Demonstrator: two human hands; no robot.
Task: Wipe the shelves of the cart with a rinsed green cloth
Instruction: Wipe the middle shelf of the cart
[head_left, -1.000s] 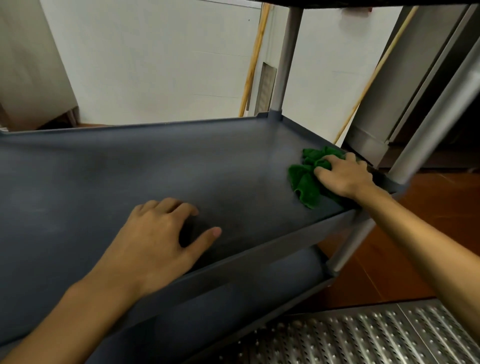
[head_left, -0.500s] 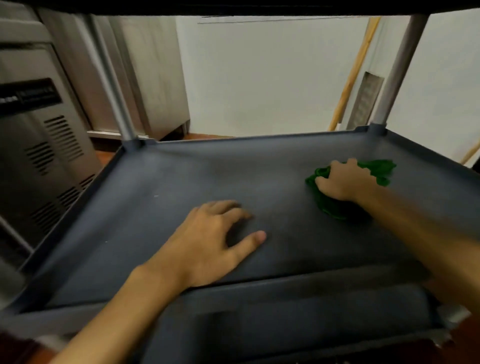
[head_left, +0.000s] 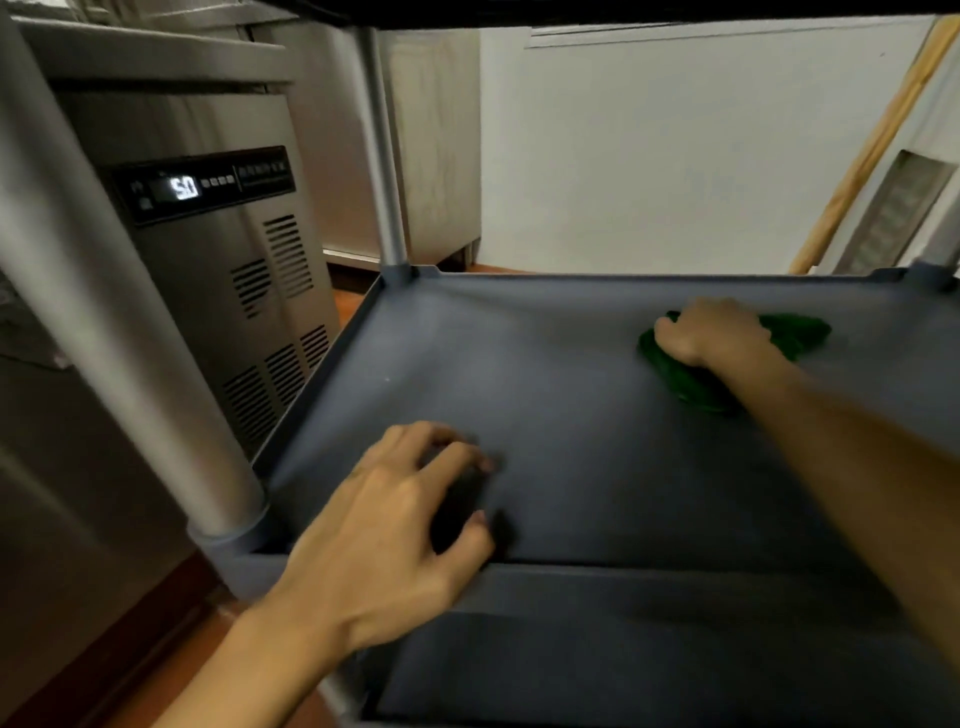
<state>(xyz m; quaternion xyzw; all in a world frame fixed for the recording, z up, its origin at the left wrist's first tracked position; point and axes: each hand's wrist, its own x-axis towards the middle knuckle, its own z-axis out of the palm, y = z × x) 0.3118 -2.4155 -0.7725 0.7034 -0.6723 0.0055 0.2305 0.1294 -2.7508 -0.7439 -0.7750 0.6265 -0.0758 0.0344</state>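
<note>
In the upper right of the frame, the right hand (head_left: 709, 332) is pressing down on the green cloth (head_left: 688, 387), its grip curling over the bunched fabric so that the knuckles are pointing toward the upper left. The cloth is lying on the middle shelf (head_left: 597, 415) of the cart, near the far right corner, with green folds showing out from under the hand on both the near and the far side. The forearm is reaching in from the right edge and is blurring slightly.

In the lower centre, the left hand (head_left: 384, 540) is bracing on the same shelf just inside its front rim. Its grip is spread and holding nothing, the fingers arching with their tips touching the dark grey surface and the thumb lying close to the rim.

A grey post (head_left: 104, 338) of the cart is rising at the left from the near corner socket. A lower shelf (head_left: 623, 675) is showing along the bottom of the frame. Behind the cart, at the upper left, a steel appliance (head_left: 291, 291) is showing a lit display, and a wooden pole (head_left: 878, 140) is leaning against the white wall (head_left: 649, 156) at the upper right.
</note>
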